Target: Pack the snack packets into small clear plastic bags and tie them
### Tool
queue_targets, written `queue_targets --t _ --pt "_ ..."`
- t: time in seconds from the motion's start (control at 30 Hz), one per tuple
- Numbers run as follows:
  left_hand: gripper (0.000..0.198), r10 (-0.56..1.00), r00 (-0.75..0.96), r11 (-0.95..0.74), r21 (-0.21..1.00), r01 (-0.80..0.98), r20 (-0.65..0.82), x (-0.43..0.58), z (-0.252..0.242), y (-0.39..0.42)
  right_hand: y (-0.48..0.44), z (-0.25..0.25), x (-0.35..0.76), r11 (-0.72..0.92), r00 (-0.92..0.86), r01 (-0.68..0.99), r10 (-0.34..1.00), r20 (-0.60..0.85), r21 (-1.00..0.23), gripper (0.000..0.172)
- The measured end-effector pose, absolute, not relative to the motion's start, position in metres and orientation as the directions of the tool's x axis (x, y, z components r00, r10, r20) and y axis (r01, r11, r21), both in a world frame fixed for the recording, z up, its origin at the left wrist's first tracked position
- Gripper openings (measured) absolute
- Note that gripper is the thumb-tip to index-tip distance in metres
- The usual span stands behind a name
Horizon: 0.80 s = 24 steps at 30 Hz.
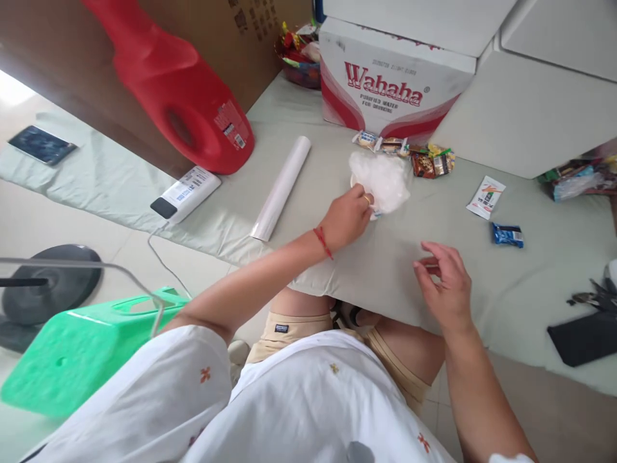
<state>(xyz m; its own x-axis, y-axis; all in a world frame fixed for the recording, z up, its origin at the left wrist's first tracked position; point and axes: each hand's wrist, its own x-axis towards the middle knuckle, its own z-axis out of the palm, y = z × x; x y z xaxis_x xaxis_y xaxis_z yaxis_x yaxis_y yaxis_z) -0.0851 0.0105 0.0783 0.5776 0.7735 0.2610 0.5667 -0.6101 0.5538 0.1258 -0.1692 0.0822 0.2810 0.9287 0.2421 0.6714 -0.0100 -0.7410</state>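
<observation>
My left hand [349,215], with a ring and a red wrist string, is closed at the near left edge of a small white bowl [354,182]. A white, cloudy, fluffy-looking mass [383,180] fills the bowl and hides most of it; I cannot tell whether it is cotton or thin plastic. Above the table to the right hovers my right hand [444,280], empty, fingers slightly curled and thumb apart. Several wrapped snacks [393,145] lie just behind the bowl. Left of it rests a long white roll [282,188].
A Wahaba water carton [390,80] and a red jug [183,90] stand behind. A white sachet [486,197], a blue packet [507,235] and a black pouch [584,337] lie right. A corded white device [187,194] and a phone [42,145] lie left, above a green bin [81,354].
</observation>
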Motion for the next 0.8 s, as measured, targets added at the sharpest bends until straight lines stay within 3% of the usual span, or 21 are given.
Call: queue_targets --t 0.1,0.17,0.23,0.3,0.4,0.47,0.6,0.8 --pt "0.011 0.666 0.715 -0.622 0.687 0.376 0.211 -0.062 0.09 -0.018 -0.15 0.085 0.128 0.149 0.137 0.73 0.924 0.356 -0.667 0.04" --pt "0.016 0.679 0.706 -0.518 0.813 0.265 0.202 -0.04 0.093 -0.014 -0.13 0.083 0.143 0.152 0.133 0.734 0.923 0.36 -0.662 0.049" --pt "0.018 0.795 0.591 -0.29 0.942 0.168 0.139 -0.013 0.095 0.007 -0.104 0.079 0.169 0.115 0.196 0.719 0.913 0.359 -0.685 0.063" --pt "0.019 0.88 0.473 0.066 0.998 -0.02 -0.049 0.014 0.098 0.034 -0.078 0.073 0.198 0.081 0.278 0.676 0.892 0.356 -0.733 0.075" --pt "0.023 0.815 0.392 0.549 0.784 -0.289 -0.427 0.041 0.101 0.07 -0.051 0.064 0.23 0.027 0.398 0.576 0.864 0.309 -0.817 0.088" --pt "0.024 0.727 0.372 0.686 0.617 -0.384 -0.577 0.049 0.098 0.08 -0.045 0.056 0.238 -0.012 0.43 0.511 0.869 0.244 -0.86 0.102" --pt "0.025 0.674 0.399 0.737 0.525 -0.426 -0.622 0.05 0.081 0.069 -0.048 0.043 0.22 -0.048 0.402 0.5 0.897 0.182 -0.864 0.122" --pt "0.024 0.7 0.408 0.71 0.511 -0.485 -0.586 0.052 0.069 0.041 -0.031 0.045 0.196 0.022 0.354 0.718 0.849 0.392 -0.695 0.123"
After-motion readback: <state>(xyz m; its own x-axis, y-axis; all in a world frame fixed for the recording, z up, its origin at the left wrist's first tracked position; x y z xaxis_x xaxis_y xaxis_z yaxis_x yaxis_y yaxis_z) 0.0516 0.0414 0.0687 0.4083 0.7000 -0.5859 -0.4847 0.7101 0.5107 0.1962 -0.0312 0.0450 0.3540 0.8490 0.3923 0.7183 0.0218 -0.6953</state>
